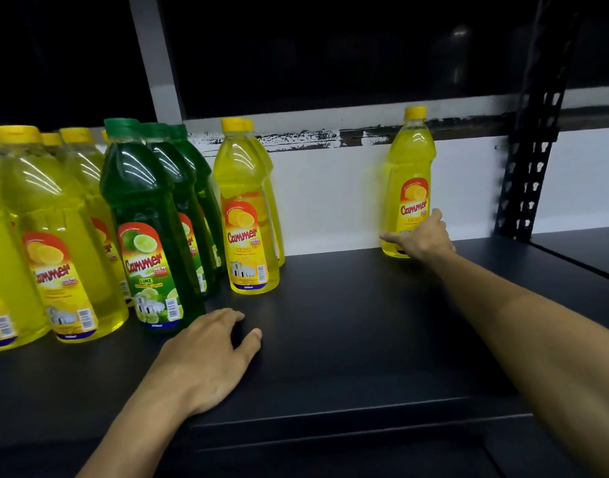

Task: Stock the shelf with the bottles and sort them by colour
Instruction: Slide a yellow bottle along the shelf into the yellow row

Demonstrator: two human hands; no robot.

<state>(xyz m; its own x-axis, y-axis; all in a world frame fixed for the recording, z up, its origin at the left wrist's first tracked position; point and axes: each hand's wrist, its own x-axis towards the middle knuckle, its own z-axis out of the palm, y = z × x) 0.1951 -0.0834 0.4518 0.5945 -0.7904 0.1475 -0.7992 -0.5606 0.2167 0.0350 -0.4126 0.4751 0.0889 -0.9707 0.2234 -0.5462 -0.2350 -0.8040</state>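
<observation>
R hand [421, 238] grips a lone yellow plastic lemon dish-soap bottle [410, 174], upright at back right of black metal shelf [347, 305]. L hand [206, 357] rests flat, fingers spread, beside green lime bottles [147, 215].

On the shelf [347, 305], a cluster of bottles [47, 236] stands at the left edge, with a row of lime bottles [147, 236] just to its right running front to back. Right of that row, two lemon bottles [244, 215] stand one behind the other, and a lone bottle [408, 181] stands well apart near the back right, against the wall [330, 194]. The left hand [206, 360] rests on the shelf near its front edge, before the lime bottles; the right hand [420, 238] touches the lone bottle's base.
</observation>
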